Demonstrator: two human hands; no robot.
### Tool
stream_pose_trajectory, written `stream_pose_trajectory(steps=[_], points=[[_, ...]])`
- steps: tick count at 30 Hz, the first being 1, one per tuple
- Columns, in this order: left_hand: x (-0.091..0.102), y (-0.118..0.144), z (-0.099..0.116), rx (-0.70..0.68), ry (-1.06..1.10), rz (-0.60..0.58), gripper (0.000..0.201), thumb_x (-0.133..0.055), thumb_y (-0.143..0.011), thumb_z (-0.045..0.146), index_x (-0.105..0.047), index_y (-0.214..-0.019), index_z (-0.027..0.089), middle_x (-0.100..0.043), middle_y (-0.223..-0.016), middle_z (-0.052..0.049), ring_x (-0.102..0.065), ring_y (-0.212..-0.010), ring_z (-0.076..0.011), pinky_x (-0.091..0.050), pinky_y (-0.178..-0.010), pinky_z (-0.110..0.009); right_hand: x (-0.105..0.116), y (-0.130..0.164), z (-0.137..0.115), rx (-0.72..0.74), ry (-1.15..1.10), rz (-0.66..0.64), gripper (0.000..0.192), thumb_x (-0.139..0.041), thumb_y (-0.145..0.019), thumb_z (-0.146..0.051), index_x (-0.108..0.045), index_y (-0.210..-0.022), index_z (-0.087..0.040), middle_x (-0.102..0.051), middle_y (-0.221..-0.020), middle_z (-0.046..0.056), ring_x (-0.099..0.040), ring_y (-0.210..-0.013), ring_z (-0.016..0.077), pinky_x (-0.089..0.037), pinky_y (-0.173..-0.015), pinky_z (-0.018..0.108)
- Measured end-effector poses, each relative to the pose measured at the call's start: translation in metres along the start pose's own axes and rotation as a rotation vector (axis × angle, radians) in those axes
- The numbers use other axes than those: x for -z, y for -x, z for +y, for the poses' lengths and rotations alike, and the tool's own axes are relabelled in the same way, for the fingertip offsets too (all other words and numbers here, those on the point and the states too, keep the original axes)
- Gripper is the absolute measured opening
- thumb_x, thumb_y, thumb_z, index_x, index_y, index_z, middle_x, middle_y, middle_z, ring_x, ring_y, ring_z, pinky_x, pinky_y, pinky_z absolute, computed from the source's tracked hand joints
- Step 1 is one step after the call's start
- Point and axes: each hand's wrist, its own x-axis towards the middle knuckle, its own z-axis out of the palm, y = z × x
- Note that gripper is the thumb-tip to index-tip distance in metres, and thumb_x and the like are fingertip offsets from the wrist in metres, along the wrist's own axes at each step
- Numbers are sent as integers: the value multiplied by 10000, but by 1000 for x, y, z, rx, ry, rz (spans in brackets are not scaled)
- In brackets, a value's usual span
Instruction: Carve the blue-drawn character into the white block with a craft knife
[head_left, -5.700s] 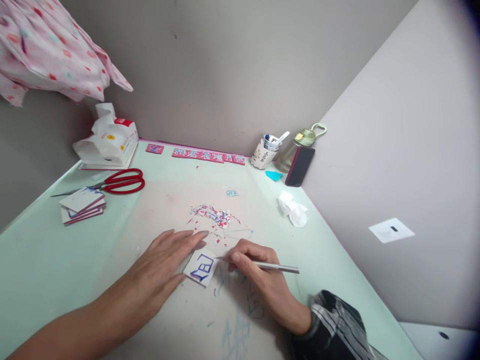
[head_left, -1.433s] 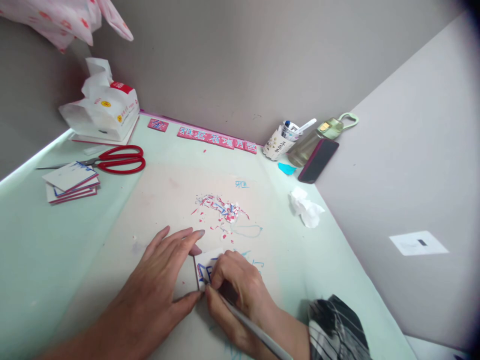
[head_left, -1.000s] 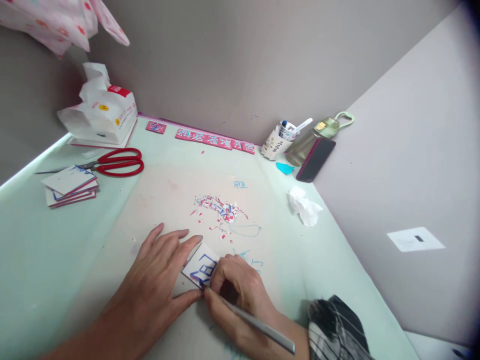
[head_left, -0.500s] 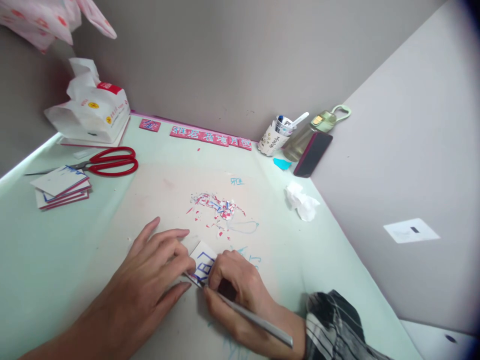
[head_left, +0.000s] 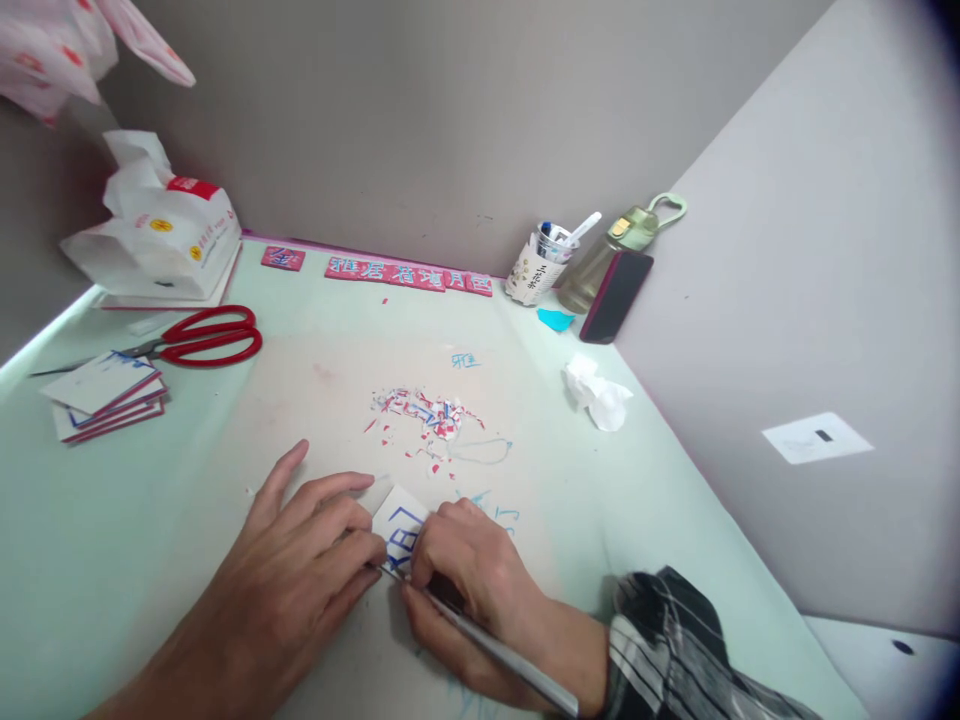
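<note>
Left hand (head_left: pixel 300 560): spread flat, fingers pinning the white card (head_left: pixel 401 520) near the desk's front edge.
Right hand (head_left: pixel 469 580): clamped on the craft knife (head_left: pixel 487 645) (tip at card).
Advice: press firmly, cut slowly along the blue lines.

the small card (head_left: pixel 401 520) lies on the desk (head_left: pixel 675 520) between the fingers (head_left: pixel 352 515) of both hands, the knife (head_left: pixel 495 650) trailing back to their right. just beyond the fingers sits a heap of paper scraps (head_left: pixel 420 412). far left of them lie the stack of cards (head_left: pixel 105 395) and the scissors (head_left: pixel 195 340); the pen cup (head_left: pixel 534 272), bottle (head_left: pixel 607 258) and phone (head_left: pixel 615 298) stand far beyond, to the right.
</note>
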Motion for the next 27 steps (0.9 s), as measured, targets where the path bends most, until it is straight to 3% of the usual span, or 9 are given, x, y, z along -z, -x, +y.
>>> stream_pose_trajectory(steps=[8, 14, 17, 20, 27], points=[[-10, 2, 4, 14, -43, -40, 206, -497, -950, 109, -592, -841, 255, -638, -823, 16, -655, -1111, -253, -182, -1244, -607, 1, 1, 2, 16, 52, -40, 217, -560, -861, -60, -445, -832, -242, -548, -760, -23, -502, -716, 159, -411, -742, 301], [0, 2, 13, 30, 77, -63, 188, -493, -949, 104, -557, -892, 272, -643, -860, 19, -639, -1114, -245, -222, -1232, -582, -2, 2, 5, 51, 74, -20, 175, -552, -869, -113, -436, -838, -241, -522, -751, -21, -484, -709, 165, -395, -737, 308], [9, 1, 6, 75, 107, -34, 117, -518, -964, 182, -547, -947, 295, -647, -899, 19, -623, -1149, -258, -236, -1228, -570, -2, 0, 4, 51, 57, -7, 189, -549, -829, -96, -429, -824, -242, -498, -727, -31, -464, -692, 161, -383, -720, 301], [14, 1, -4, 124, 96, 67, 101, -484, -988, 216, -534, -986, 304, -661, -910, 12, -618, -1158, -269, -198, -1240, -593, -1, -2, 1, 46, 44, 4, 190, -535, -824, -93, -418, -802, -242, -497, -711, -33, -454, -685, 158, -378, -711, 301], [15, 4, -15, 174, 29, 34, 64, -495, -992, 242, -509, -1024, 296, -701, -983, 11, -655, -1118, -239, -162, -1267, -560, 4, -2, -2, 17, 13, -29, 147, -538, -883, -127, -464, -810, -230, -522, -730, -21, -467, -694, 153, -394, -720, 295]])
